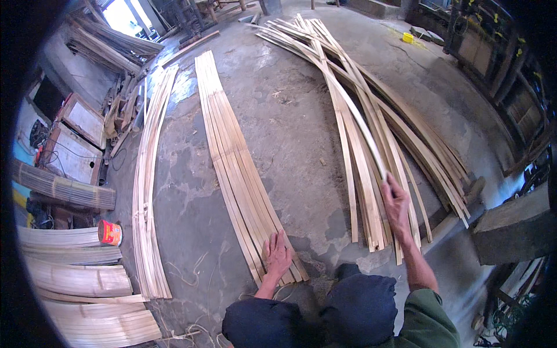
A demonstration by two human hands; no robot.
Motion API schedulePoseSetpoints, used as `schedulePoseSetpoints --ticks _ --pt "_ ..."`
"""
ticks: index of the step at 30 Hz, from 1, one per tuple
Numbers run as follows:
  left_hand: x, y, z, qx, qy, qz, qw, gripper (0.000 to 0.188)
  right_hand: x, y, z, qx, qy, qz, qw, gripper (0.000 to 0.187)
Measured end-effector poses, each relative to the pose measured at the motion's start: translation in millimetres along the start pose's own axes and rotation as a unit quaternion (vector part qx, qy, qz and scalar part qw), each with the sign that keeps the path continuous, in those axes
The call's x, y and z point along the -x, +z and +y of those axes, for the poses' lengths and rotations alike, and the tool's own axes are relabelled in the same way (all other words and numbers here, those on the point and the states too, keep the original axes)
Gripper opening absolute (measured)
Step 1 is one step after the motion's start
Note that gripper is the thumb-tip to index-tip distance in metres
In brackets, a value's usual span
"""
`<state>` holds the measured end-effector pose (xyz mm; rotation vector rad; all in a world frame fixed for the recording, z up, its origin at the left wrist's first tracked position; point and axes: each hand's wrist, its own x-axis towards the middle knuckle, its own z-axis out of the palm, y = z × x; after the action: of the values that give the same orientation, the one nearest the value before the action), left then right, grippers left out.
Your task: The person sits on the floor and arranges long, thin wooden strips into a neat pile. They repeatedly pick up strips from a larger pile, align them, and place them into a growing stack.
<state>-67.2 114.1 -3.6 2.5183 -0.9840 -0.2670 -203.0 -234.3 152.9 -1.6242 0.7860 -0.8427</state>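
Observation:
My left hand (277,256) lies with fingers stretched over the near end of a flat row of bamboo strips (232,153), set side by side on the floor. To the right, my right hand (397,204) is closed around the end of one pale bamboo strip (364,127). That strip runs away from me over a loose, crossing pile of bamboo strips (362,200). Further right, more strips of the same pile (426,153) fan out toward a piece of wood on the floor.
A narrow bundle of strips (149,197) lies on the left. Past it are stacked bamboo slats (87,277) and a red tub (109,232). A yellow container (408,37) stands far right, and a concrete block (513,223) at the near right. Thin string (194,272) litters the floor.

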Motion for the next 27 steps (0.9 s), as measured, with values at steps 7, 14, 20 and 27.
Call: schedulePoseSetpoints --ticks 7,14,20,27 --pt "-6 -8 18 -0.002 0.011 -0.02 1.0 0.07 -59 -147 65 0.255 -0.129 0.087 0.954 0.034" --pt "-4 -1 10 -0.054 0.012 -0.032 0.998 0.07 -78 -209 88 0.339 -0.139 0.094 0.926 0.037" --pt "-3 -2 6 -0.06 0.019 -0.028 0.998 0.069 -88 -230 82 0.456 -0.034 0.015 0.889 0.037" --pt "-3 -4 7 -0.048 0.024 -0.027 0.998 0.07 -95 -245 75 0.51 0.029 -0.029 0.859 0.039"
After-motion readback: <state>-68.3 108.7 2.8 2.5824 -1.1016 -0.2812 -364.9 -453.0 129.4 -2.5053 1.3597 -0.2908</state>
